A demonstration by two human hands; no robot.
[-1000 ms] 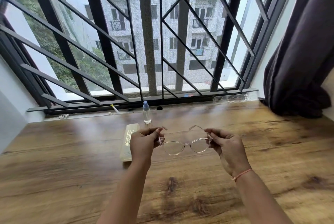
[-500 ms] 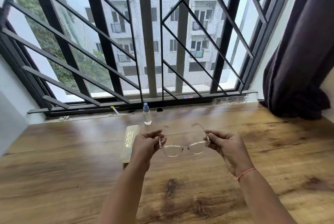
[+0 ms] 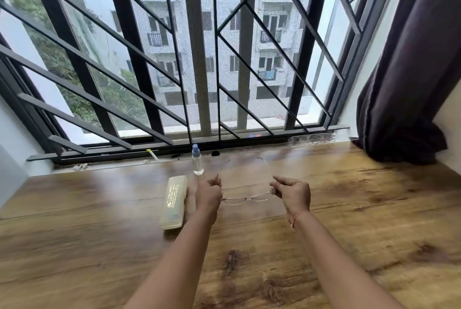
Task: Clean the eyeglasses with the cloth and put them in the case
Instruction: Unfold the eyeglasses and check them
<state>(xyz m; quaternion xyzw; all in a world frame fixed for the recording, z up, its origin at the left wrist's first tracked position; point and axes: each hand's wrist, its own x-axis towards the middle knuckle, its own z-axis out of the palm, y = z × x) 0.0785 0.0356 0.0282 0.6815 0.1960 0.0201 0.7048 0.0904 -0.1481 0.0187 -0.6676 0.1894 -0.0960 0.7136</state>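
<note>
Clear-framed eyeglasses (image 3: 247, 198) hang between my two hands over the wooden table (image 3: 349, 209), lenses tipped nearly flat and temples pointing away toward the window. My left hand (image 3: 208, 194) pinches the left hinge end. My right hand (image 3: 291, 192) pinches the right hinge end. A pale yellow glasses case (image 3: 174, 202) lies shut on the table just left of my left hand. No cloth is visible.
A small clear spray bottle (image 3: 197, 160) with a blue cap stands near the window ledge, behind the case. The barred window (image 3: 199, 59) runs along the table's far edge. A dark curtain (image 3: 409, 71) hangs at the right.
Both hands have tilted the glasses forward, so the lenses now lie almost edge-on, and lowered them slightly. The camera view has shifted a little.
</note>
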